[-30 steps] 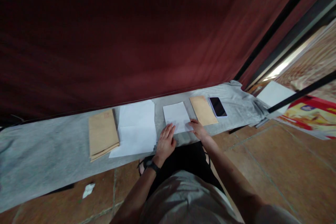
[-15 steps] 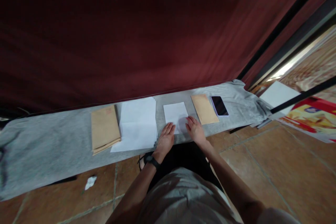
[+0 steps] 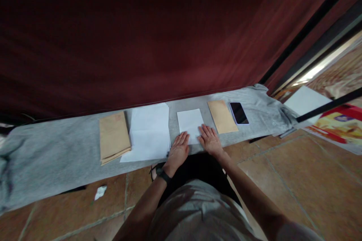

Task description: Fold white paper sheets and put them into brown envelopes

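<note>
— Closest in?
— Gray shirt [image 3: 198, 211] at the bottom of the view, then black trousers [image 3: 198, 167]. Strapped round the left wrist, a dark watch [image 3: 164, 174].

— And the hands?
— Both bare, both palm down. Left hand [image 3: 178, 152]: stretched out, fingers nearly together, fingertips on the near left corner of a small white sheet [image 3: 189, 119]. Right hand [image 3: 210, 141]: open as well, fingers slightly spread, fingertips at the right edge of the same sheet. How hard pressed? Impossible to tell.

— Lying where, exactly?
— Flat on gray cloth [image 3: 56, 147], straight ahead of the trousers. Far part in plain sight, near corners partly covered by the fingers.

— To the left of it?
— Just beside, a pile of larger white paper [image 3: 149, 120], edges a little out of line, creased across the top. Right next to that, stacked brown envelopes [image 3: 114, 131].

— To the right?
— Another brown envelope [image 3: 222, 116], slightly slanted, then close by a phone [image 3: 239, 113], screen up and dark.

— Past the cloth?
— Below, brown floor tiles [image 3: 266, 169] with a white scrap [image 3: 100, 192]. Off to the right, a printed red and yellow panel [image 3: 339, 124], partly cropped. At the back, dark red fabric [image 3: 169, 45], filling most of the upper view.
</note>
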Demonstrator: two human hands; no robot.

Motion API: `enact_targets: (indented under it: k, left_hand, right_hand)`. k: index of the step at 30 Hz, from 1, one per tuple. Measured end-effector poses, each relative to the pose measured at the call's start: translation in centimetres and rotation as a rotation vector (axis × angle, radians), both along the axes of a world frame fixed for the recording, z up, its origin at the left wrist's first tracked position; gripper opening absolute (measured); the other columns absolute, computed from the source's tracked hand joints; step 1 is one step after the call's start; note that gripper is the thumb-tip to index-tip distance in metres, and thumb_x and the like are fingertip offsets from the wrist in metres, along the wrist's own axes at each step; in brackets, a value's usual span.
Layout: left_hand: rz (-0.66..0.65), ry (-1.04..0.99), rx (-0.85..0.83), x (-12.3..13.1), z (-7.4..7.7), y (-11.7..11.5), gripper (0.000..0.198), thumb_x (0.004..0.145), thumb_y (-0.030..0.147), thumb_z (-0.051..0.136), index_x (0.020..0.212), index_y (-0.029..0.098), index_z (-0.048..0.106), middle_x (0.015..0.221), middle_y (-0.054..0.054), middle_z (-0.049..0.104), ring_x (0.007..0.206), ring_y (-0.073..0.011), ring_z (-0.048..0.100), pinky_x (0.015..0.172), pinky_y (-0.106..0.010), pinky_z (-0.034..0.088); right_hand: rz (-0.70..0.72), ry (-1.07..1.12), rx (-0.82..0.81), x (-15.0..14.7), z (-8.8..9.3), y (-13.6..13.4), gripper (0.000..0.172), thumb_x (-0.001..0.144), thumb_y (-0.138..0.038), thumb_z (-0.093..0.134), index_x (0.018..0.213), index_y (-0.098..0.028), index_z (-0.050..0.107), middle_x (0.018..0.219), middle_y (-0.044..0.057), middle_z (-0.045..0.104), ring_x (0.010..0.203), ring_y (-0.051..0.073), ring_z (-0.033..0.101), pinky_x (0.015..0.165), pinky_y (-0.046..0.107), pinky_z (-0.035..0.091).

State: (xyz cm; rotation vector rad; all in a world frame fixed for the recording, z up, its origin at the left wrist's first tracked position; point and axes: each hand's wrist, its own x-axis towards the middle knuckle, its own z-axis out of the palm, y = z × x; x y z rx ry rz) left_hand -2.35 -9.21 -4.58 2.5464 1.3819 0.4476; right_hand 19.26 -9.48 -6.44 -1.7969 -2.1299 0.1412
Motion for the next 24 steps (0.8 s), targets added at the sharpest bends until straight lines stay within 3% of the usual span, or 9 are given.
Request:
enact_targets:
  k: [6, 12, 15, 18, 21, 24]
  left_hand:
    - [0.069, 0.021, -0.012, 2.2, 0.9, -1.0, 0.052, 0.095, 0.023, 0.046, 0.146, 0.012, 0.047, 0.157, -0.015, 0.043, 0.15, -0.0266, 0.032, 0.125, -0.051, 0.024]
    - [0.115, -0.078, 0.002, 3.6, -0.5, -1.4, 0.05, 0.1, 0.03, 0.041, 0.148, 0.015, 0.044, 0.157, -0.014, 0.043, 0.15, -0.0264, 0.032, 0.124, -0.052, 0.026]
    - [0.228, -0.241, -0.078, 2.9, -1.4, 0.3, 0.049, 0.097, 0.025, 0.043, 0.143, 0.01, 0.048, 0.157, -0.018, 0.042, 0.149, -0.0278, 0.034, 0.121, -0.048, 0.034]
    - [0.382, -0.467, -0.185, 2.2, -1.5, 3.3, 0.05, 0.09, 0.018, 0.049, 0.14, 0.013, 0.052, 0.154, -0.016, 0.046, 0.146, -0.0275, 0.039, 0.119, -0.047, 0.038]
    - [0.572, -0.683, -0.339, 2.0, -1.2, 6.5, 0.046, 0.082, 0.014, 0.056, 0.128, 0.015, 0.06, 0.134, -0.014, 0.064, 0.13, -0.0273, 0.057, 0.111, -0.045, 0.045]
    - [0.662, -0.742, -0.393, 2.1, -1.0, 9.0, 0.041, 0.078, 0.013, 0.056, 0.119, 0.016, 0.063, 0.104, -0.009, 0.072, 0.101, -0.0242, 0.069, 0.093, -0.041, 0.055]
  right_hand:
    - [-0.011, 0.008, 0.012, 0.0, -0.3, -0.2, 0.057, 0.103, -0.042, 0.043, 0.154, -0.018, 0.04, 0.16, 0.013, 0.038, 0.148, 0.031, 0.034, 0.121, 0.051, 0.022]
    - [0.002, 0.01, 0.026, 0.1, -0.3, -0.2, 0.056, 0.103, -0.042, 0.043, 0.154, -0.018, 0.039, 0.159, 0.014, 0.039, 0.147, 0.032, 0.034, 0.12, 0.052, 0.023]
    - [0.003, 0.01, 0.032, 0.1, -0.3, -0.2, 0.056, 0.103, -0.043, 0.043, 0.153, -0.017, 0.041, 0.159, 0.014, 0.039, 0.147, 0.032, 0.035, 0.12, 0.052, 0.023]
    - [-0.003, 0.025, 0.037, 0.0, -0.2, -0.2, 0.056, 0.103, -0.042, 0.043, 0.153, -0.018, 0.041, 0.159, 0.014, 0.04, 0.146, 0.032, 0.036, 0.12, 0.053, 0.024]
    - [-0.004, 0.025, 0.039, -0.1, -0.2, -0.2, 0.056, 0.103, -0.041, 0.043, 0.154, -0.019, 0.039, 0.159, 0.014, 0.04, 0.146, 0.032, 0.037, 0.119, 0.053, 0.024]
    - [-0.008, 0.01, 0.042, -0.1, -0.2, -0.3, 0.056, 0.103, -0.04, 0.043, 0.154, -0.018, 0.039, 0.159, 0.014, 0.04, 0.146, 0.032, 0.037, 0.12, 0.052, 0.024]
